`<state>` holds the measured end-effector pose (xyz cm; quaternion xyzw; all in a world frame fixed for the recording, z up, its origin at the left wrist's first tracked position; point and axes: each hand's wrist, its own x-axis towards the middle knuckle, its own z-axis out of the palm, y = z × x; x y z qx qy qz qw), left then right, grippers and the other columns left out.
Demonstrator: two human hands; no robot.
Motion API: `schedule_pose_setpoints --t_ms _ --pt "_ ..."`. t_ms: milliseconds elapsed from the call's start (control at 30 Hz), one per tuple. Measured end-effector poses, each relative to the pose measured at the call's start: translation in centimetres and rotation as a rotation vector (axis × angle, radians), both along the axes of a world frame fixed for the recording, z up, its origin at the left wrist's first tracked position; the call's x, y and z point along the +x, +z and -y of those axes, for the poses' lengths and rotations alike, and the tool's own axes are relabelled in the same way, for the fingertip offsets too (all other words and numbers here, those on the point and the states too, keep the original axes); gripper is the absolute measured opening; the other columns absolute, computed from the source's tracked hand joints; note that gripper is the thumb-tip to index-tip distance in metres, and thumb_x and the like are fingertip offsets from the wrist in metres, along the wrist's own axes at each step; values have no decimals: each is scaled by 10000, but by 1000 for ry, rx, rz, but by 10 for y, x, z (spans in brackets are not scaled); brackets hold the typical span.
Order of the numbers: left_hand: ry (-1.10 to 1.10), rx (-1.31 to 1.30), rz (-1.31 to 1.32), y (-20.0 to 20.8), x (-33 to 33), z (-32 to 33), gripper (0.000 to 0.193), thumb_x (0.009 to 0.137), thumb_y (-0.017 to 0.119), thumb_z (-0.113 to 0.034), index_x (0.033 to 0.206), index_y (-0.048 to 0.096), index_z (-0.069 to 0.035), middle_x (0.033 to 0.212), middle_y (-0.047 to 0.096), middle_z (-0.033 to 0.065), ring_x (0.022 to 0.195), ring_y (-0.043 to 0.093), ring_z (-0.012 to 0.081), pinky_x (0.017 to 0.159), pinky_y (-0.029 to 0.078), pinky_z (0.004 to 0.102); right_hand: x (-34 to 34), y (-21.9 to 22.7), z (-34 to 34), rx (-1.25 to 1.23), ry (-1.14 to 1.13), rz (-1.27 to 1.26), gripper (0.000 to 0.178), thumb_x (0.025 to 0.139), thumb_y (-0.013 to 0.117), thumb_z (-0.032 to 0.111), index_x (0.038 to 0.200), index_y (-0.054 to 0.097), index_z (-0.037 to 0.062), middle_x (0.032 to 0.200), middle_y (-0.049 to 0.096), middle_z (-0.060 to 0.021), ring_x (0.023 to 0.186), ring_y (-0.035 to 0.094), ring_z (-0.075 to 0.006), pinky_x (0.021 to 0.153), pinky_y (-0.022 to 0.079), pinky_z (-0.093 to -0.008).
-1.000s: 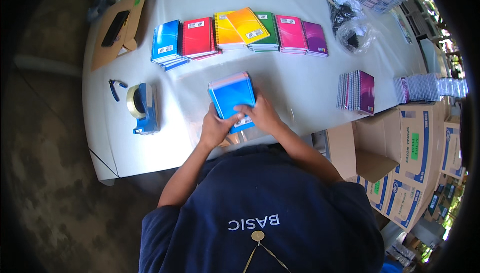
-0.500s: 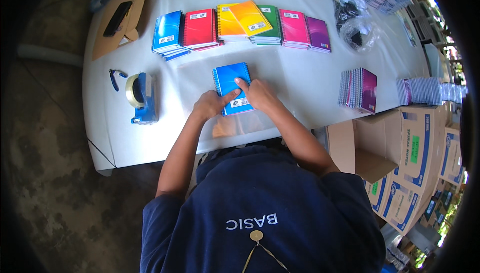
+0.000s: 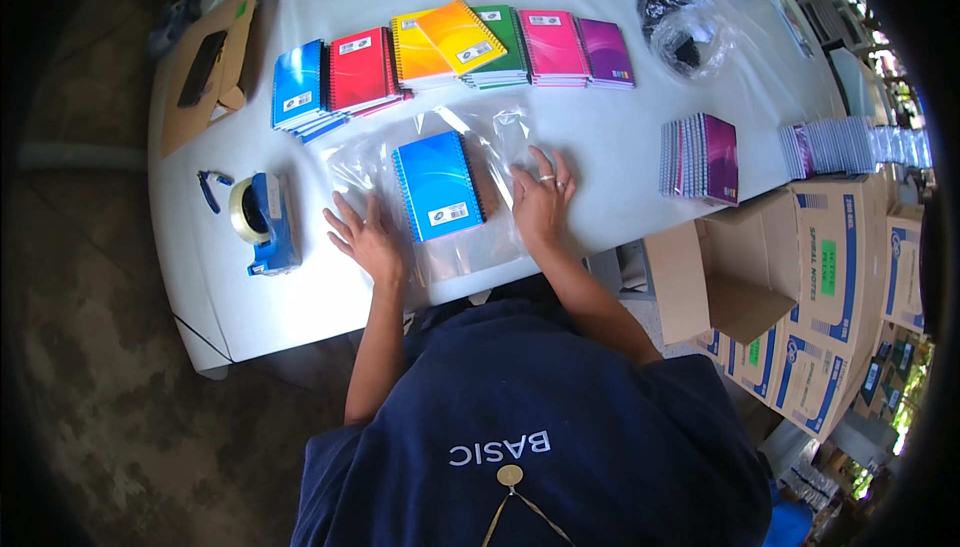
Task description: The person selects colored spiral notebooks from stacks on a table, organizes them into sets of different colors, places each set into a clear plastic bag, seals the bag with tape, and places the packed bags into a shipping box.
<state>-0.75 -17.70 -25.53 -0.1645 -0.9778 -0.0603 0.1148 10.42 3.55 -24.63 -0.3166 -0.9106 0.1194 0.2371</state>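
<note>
A blue spiral notebook lies face up on a sheet of clear plastic film in front of me, its coil along the left side. My left hand rests at the film's left part, fingers spread, with nothing in it. On the other side, my right hand lies by the film's right edge, fingers apart and slightly bent, a ring on one. Neither hand touches the notebook. Beyond it, spiral notebooks stand in a row of stacks: blue, red, yellow, green, pink and purple.
A blue tape dispenser and a small dark blue tool sit at left, below cardboard bearing a black phone. Bundled notebooks stand at right, near crumpled plastic and an open carton beside the table.
Both hands have let go of the blue notebook and moved apart to either side. The clear film now shows spread out around it. The whole view has shifted slightly.
</note>
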Motion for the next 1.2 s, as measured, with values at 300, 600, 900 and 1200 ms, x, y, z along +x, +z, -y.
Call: schedule_pose_setpoints --t_ms 300,600,900,1200 --pt "210 874 421 51 -28 7 259 810 716 -172 934 624 36 810 625 79 701 596 157 623 465 272 -10 26 -38 -1017 -91 -267 159 802 688 131 820 623 -13 826 652 -101 697 609 -159 597 460 -300" --pt "187 496 179 47 -31 9 221 881 601 -292 862 694 -93 707 663 96 635 632 253 600 468 360 -16 36 -42 -671 19 50 166 829 647 176 817 646 11 794 652 -159 737 610 -323 670 464 -410" --pt "102 314 257 62 -31 1 193 912 569 -247 1043 592 -107 750 671 102 663 657 262 576 476 364 -23 54 -30 -608 79 119 135 863 581 110 889 606 -20 854 648 -206 824 620 -398 737 486 -445" --pt "-83 512 1136 82 -34 19 325 823 711 -240 852 617 69 697 647 120 556 606 152 563 485 277 -22 61 -26 -1134 101 -104 241 838 646 195 906 624 -36 828 666 -187 789 656 -300 711 499 -349"
